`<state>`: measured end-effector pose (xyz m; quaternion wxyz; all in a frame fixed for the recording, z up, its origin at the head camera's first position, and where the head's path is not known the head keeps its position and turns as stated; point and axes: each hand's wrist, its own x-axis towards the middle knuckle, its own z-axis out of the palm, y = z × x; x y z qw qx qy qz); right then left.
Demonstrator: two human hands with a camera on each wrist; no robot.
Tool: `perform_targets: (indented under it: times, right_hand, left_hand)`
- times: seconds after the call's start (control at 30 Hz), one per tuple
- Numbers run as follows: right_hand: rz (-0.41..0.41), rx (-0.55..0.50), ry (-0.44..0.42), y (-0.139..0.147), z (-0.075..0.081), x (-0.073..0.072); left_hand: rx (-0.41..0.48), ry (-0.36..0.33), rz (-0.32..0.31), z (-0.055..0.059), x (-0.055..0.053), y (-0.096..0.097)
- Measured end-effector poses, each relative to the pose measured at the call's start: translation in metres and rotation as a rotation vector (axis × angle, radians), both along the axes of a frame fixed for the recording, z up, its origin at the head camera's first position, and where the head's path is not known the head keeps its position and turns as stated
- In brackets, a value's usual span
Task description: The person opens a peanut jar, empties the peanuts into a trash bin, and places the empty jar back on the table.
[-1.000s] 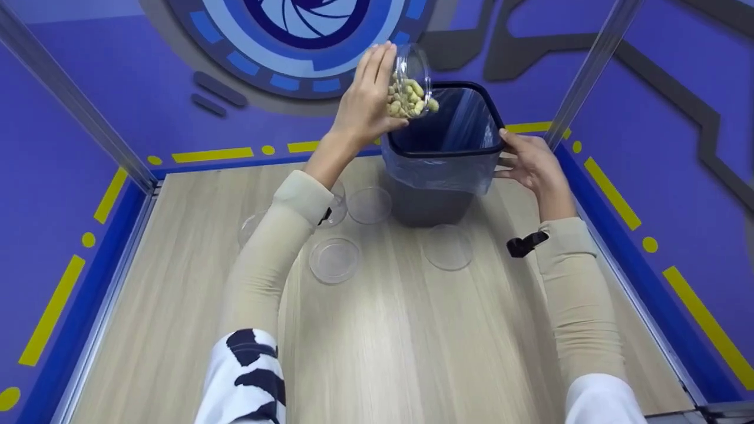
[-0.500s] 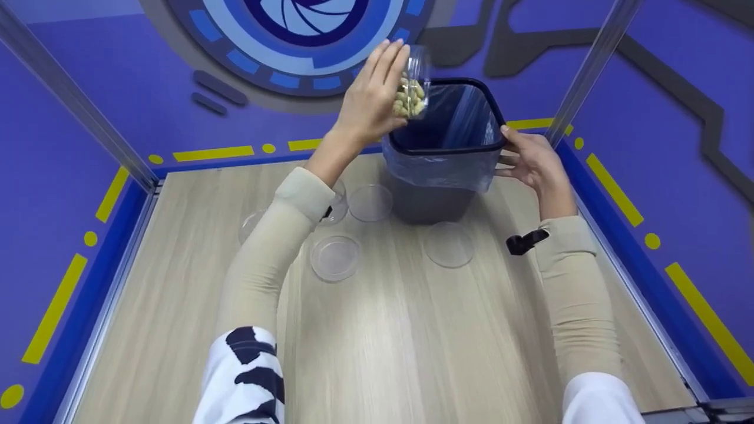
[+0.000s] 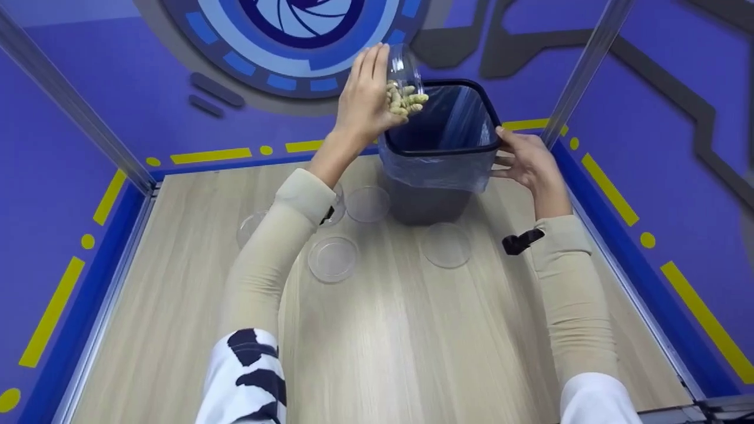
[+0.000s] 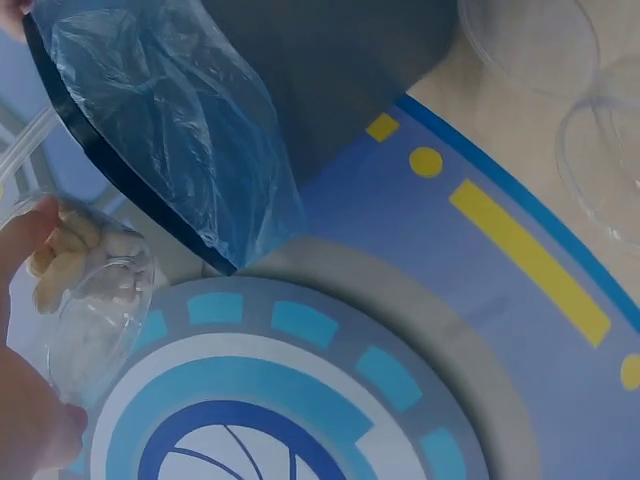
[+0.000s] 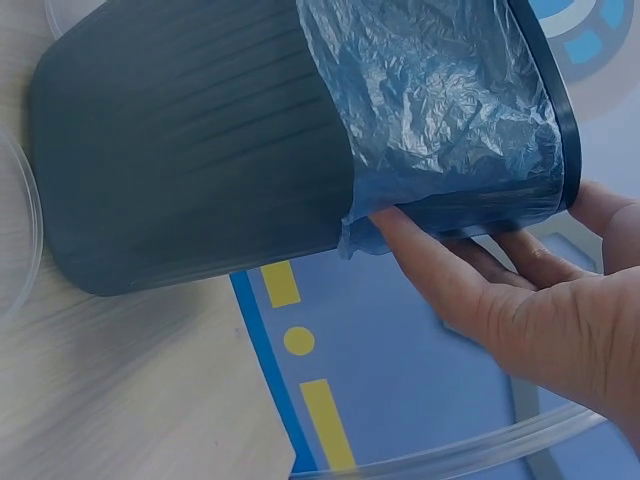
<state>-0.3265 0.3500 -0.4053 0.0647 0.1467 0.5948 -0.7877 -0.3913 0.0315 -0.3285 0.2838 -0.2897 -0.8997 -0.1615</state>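
My left hand [image 3: 365, 97] grips a clear plastic jar [image 3: 402, 62], tipped on its side with its mouth toward the trash can. Unshelled peanuts [image 3: 403, 101] lie along the jar's lower side, some right at the mouth, over the left rim of the can. The grey trash can [image 3: 433, 207] stands upright at the back of the table, its black rim folded over with a thin clear bag [image 3: 439, 171]. On the can's right side, my right hand [image 3: 533, 162] holds it, thumb at the rim and fingers against the bagged wall [image 5: 470, 220].
Round clear lids [image 3: 333, 259] lie flat on the wooden table [image 3: 377, 341], one more lid [image 3: 446, 245] in front of the can. Other clear containers [image 3: 250, 228] sit partly behind my left forearm. Blue panels [image 3: 677, 147] enclose the table's back and sides.
The jar first swung right and its peanuts slid back inside. Now it has come back left, tipped further, with peanuts at its mouth. My right hand stays on the can.
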Motion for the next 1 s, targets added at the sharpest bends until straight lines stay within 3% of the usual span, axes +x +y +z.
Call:
perform_targets:
  times: [0.07,0.2,0.3,0.47,1.0]
  right_hand:
    - [0.001,-0.002,0.001,0.000,0.000,0.000]
    - [-0.008,-0.009,0.007,0.001,-0.001,0.000]
    - [-0.007,-0.018,0.010,0.000,-0.001,0.000]
    - [-0.001,-0.020,0.006,-0.001,-0.001,-0.002]
    - [0.002,-0.013,0.023,-0.001,-0.002,-0.001]
  left_hand:
    - [0.010,0.011,-0.014,-0.001,0.000,0.000]
    - [-0.116,0.140,-0.037,-0.002,0.002,0.001]
    - [-0.151,0.170,-0.024,-0.003,0.003,0.000]
    - [-0.138,0.147,0.010,-0.004,0.005,-0.002]
    - [-0.180,0.370,-0.069,-0.011,0.006,-0.006]
